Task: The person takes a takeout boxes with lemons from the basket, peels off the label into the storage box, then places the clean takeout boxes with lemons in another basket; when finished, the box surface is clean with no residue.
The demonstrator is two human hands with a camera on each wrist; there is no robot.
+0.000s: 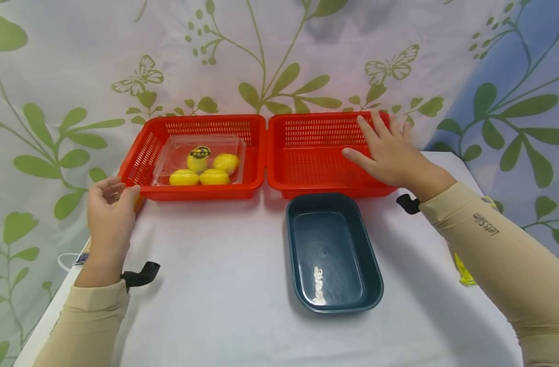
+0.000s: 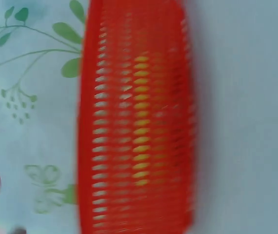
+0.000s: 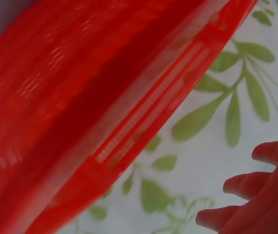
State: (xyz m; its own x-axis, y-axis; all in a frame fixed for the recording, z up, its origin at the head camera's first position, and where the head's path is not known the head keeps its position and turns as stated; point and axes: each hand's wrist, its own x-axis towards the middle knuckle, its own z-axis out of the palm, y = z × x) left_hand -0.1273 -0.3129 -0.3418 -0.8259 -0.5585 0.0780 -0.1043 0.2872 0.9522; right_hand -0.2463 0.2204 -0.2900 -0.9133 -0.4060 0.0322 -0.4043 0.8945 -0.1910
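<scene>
One released right hand [image 1: 391, 160] is behind the blue tub [image 1: 327, 234]; whether the left hand [image 1: 108, 219] grips, I cannot tell. Pulling the nearest basket [image 1: 375, 189] forward could shove the tub.

The left forearm [image 1: 79, 321] extends forward, and the left hand [image 1: 107, 216] has loosely bent fingers with its thumb set apart. The right forearm [image 1: 504, 260] slants inward, and the right hand [image 1: 391, 155] spreads its straightened fingers, back facing upward.

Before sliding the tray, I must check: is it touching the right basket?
Cannot tell: in the head view, the tray's far rim overlaps the lower front of the right basket, hiding any gap or contact.
</scene>
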